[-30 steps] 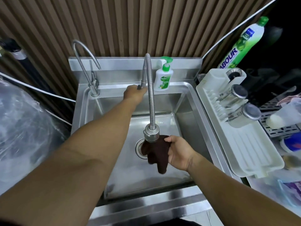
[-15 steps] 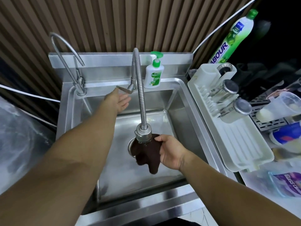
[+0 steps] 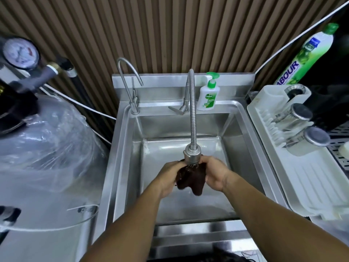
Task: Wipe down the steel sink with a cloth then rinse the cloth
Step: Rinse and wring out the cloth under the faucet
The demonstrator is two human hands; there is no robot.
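Note:
A dark brown cloth (image 3: 191,179) hangs bunched over the middle of the steel sink (image 3: 243,148), right under the spray head (image 3: 192,154) of the flexible faucet. My left hand (image 3: 168,178) grips the cloth's left side and my right hand (image 3: 214,173) grips its right side. Water runs from the spray head onto the cloth. The faucet lever (image 3: 176,110) sits at the sink's back ledge, pointing left.
A thin gooseneck tap (image 3: 130,82) stands at the back left. A Dettol soap pump (image 3: 207,95) is on the back ledge. A white drying rack (image 3: 302,167) with steel tumblers lies to the right, with a green dish-soap bottle (image 3: 306,57) behind it. A plastic-wrapped tank (image 3: 47,157) stands left.
My left hand left the faucet lever and came down to grip the cloth beside my right hand. Water now falls from the spray head. The view shifted right.

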